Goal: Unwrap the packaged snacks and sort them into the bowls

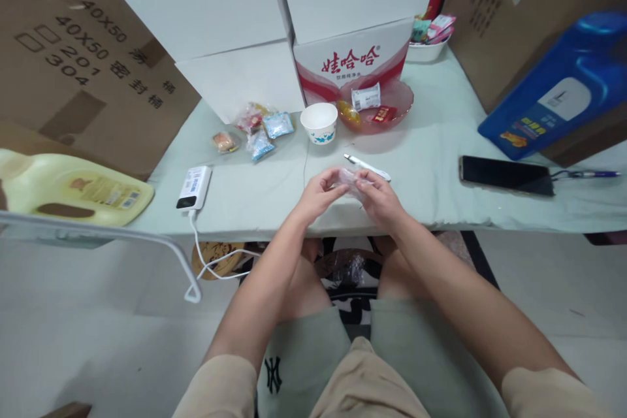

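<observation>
Between my two hands, just above the table's near edge, is a clear crinkled plastic wrapper. My left hand pinches its left side between thumb and fingers. On the other side my right hand grips it the same way. Whether anything lies inside the wrapper I cannot tell. A white pen lies right behind my right hand. Farther back stand a white paper cup with a blue pattern and a pink clear bowl with several small packets in it. Several wrapped snacks lie left of the cup.
A white power bank with a cable sits at left, near a yellow jug. To the right are a black phone and a leaning blue bottle. Cardboard boxes and a white basket stand behind.
</observation>
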{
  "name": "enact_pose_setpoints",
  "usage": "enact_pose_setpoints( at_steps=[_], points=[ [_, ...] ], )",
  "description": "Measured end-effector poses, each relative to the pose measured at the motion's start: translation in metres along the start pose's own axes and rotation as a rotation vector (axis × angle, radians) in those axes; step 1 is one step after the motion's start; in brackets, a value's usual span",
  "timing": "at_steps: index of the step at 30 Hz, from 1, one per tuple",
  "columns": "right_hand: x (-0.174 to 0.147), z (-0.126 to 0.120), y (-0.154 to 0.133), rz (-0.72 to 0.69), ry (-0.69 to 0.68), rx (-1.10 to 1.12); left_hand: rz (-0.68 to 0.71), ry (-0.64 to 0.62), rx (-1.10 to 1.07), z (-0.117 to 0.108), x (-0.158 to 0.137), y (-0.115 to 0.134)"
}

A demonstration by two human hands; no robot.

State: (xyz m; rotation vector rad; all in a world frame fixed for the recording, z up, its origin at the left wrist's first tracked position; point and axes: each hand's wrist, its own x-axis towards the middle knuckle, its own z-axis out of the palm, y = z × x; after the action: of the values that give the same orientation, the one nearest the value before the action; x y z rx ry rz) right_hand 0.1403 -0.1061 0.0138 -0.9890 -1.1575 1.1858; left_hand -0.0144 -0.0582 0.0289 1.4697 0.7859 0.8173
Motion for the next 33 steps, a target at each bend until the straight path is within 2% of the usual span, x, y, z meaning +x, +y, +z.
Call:
enact_pose_setpoints(
  at_steps=[3, 7, 9, 10, 11, 13, 15, 17, 20, 23, 25, 26, 28, 31, 33],
  points=[
    [-0.002, -0.013, 0.000, -0.062, 0.009, -0.137, 0.017, 0.183, 0.113, -0.017, 0.014, -0.004],
    [-0.011, -0.033, 0.008, -0.214, 0.142, -0.569, 0.195, 0.641, 0.389, -0.058, 0.058, 0.007],
    [-0.014, -0.038, 0.016, -0.248, 0.078, -0.713, 0.259, 0.812, 0.549, -0.076, 0.091, 0.019],
    [-0.015, -0.040, 0.020, -0.246, 0.030, -0.767, 0.257, 0.847, 0.650, -0.083, 0.109, 0.025],
    [-0.015, -0.040, 0.023, -0.231, -0.015, -0.812, 0.237, 0.829, 0.776, -0.088, 0.126, 0.031],
    [-0.015, -0.039, 0.026, -0.197, -0.075, -0.871, 0.199, 0.704, 1.055, -0.092, 0.160, 0.039],
    [-0.014, -0.038, 0.026, -0.177, -0.094, -0.885, 0.099, 0.518, 1.308, -0.089, 0.189, 0.043],
    [-0.013, -0.038, 0.024, -0.167, -0.100, -0.878, -0.096, 0.273, 1.482, -0.083, 0.210, 0.045],
    [-0.013, -0.038, 0.022, -0.159, -0.110, -0.867, -0.394, -0.097, 1.518, -0.077, 0.231, 0.047],
    [-0.012, -0.039, 0.022, -0.156, -0.122, -0.857, -0.618, -0.306, 1.306, -0.078, 0.243, 0.047],
    [-0.012, -0.039, 0.023, -0.156, -0.129, -0.856, -0.709, -0.377, 1.212, -0.082, 0.248, 0.043],
    [-0.012, -0.039, 0.023, -0.157, -0.131, -0.856, -0.703, -0.402, 1.226, -0.084, 0.250, 0.040],
    [-0.012, -0.039, 0.023, -0.161, -0.131, -0.854, -0.606, -0.408, 1.357, -0.086, 0.254, 0.030],
    [-0.012, -0.039, 0.023, -0.171, -0.140, -0.850, -0.422, -0.292, 1.529, -0.088, 0.257, 0.014],
    [-0.012, -0.039, 0.023, -0.179, -0.143, -0.857, -0.399, -0.218, 1.505, -0.091, 0.259, 0.005]
  ],
)
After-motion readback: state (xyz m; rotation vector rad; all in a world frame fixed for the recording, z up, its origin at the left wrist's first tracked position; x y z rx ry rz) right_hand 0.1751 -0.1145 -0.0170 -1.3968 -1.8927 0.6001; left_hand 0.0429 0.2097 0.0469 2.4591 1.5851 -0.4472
